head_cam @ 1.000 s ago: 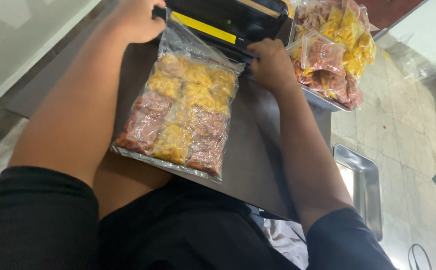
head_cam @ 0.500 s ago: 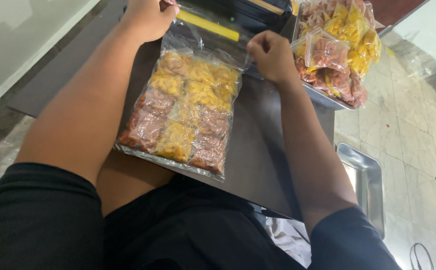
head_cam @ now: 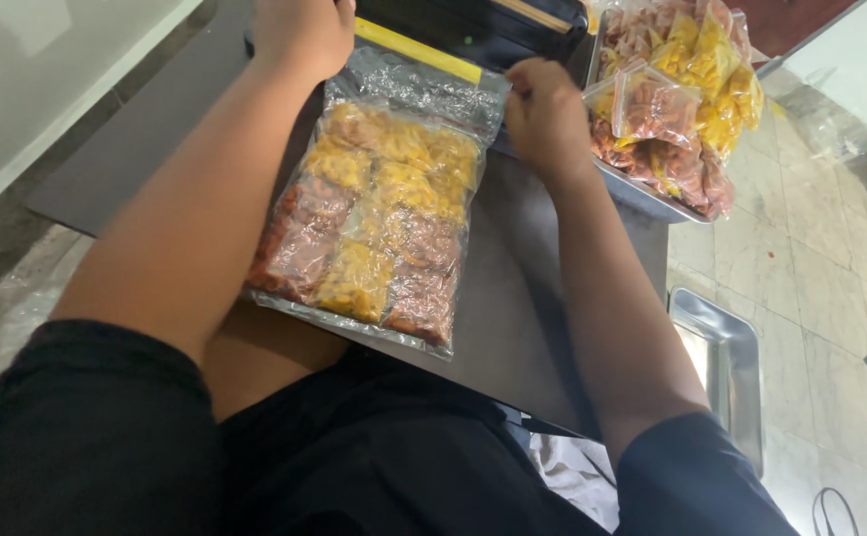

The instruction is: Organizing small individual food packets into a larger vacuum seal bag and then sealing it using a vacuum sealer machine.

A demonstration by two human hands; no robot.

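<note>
dark table (head_cam: 543, 298) | clear bag (head_cam: 374, 223) overhangs near edge | left hand (head_cam: 299, 30), right hand (head_cam: 543, 109) fingers pinch bag's top corners

Clear bag (head_cam: 379, 218), flat on the table (head_cam: 533, 298), packed with small yellow and red-brown snack packets in rows. Open top end crinkled, lying against the sealer (head_cam: 453, 40) with its yellow strip, bottom edge overhanging the near table edge.

A glossy clear plastic bag (head_cam: 374, 213) lies on a matt dark tabletop (head_cam: 523, 298) beside a shiny metal tray (head_cam: 652, 194).
</note>
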